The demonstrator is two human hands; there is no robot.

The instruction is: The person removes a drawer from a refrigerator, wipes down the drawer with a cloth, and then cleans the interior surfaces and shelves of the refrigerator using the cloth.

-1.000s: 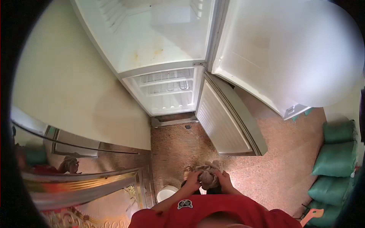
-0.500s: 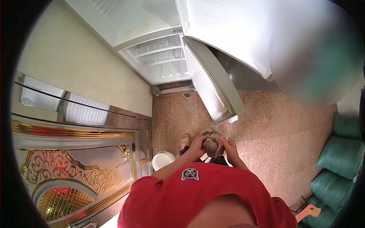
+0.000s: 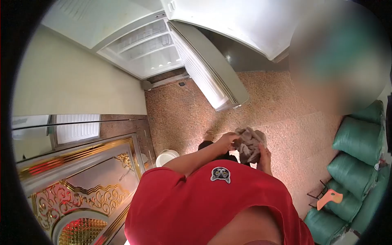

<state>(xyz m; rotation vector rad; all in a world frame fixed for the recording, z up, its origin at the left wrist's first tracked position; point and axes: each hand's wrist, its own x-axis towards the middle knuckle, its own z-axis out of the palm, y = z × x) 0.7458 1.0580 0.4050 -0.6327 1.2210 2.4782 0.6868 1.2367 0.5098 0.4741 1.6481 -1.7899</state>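
Observation:
A crumpled grey-brown cloth [image 3: 250, 145] is bunched up in front of my body, held between both hands. My left hand [image 3: 229, 141] grips its left side with bent fingers. On the lower right side, my right hand [image 3: 265, 158] has its fingers closed round the cloth, part of them hidden behind it. Ahead stands an open white refrigerator; its lower compartment [image 3: 143, 53] shows shelves, and the lower door [image 3: 214, 61] swings out toward me, apart from my hands.
A white bucket [image 3: 166, 157] stands on the speckled floor [image 3: 277, 102] to my left. An ornate metal door [image 3: 87, 175] with gold trim is at the left. Stuffed green sacks [image 3: 359, 134] line the right side, near an orange chair-like piece [image 3: 330, 199]. A blurred patch covers the upper right.
My view has turned right and the body leans that way. Both hands have moved right with the cloth, which looks more gathered and tilted now.

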